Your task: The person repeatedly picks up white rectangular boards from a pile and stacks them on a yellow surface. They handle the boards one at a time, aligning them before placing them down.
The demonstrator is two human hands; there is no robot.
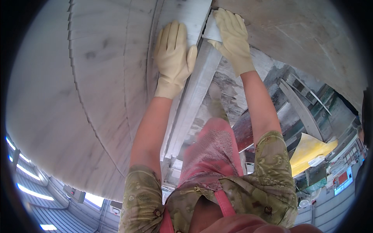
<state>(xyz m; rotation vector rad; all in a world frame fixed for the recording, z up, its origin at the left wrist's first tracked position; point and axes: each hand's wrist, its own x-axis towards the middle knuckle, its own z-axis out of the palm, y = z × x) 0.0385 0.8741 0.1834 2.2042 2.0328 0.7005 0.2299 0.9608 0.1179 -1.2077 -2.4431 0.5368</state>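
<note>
Head view: left hand [172,64] lies flat on a pale board [186,13] at 12 o'clock, thumb apart from the fingers; right hand [234,40], at 1 o'clock, rests, fingers straight, on a small white piece [211,31], thumb spread.

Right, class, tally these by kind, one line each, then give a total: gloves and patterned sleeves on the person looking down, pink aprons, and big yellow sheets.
Cream gloves: 2
Patterned sleeves: 2
Pink apron: 1
Yellow sheet: 1
Total: 6
</note>
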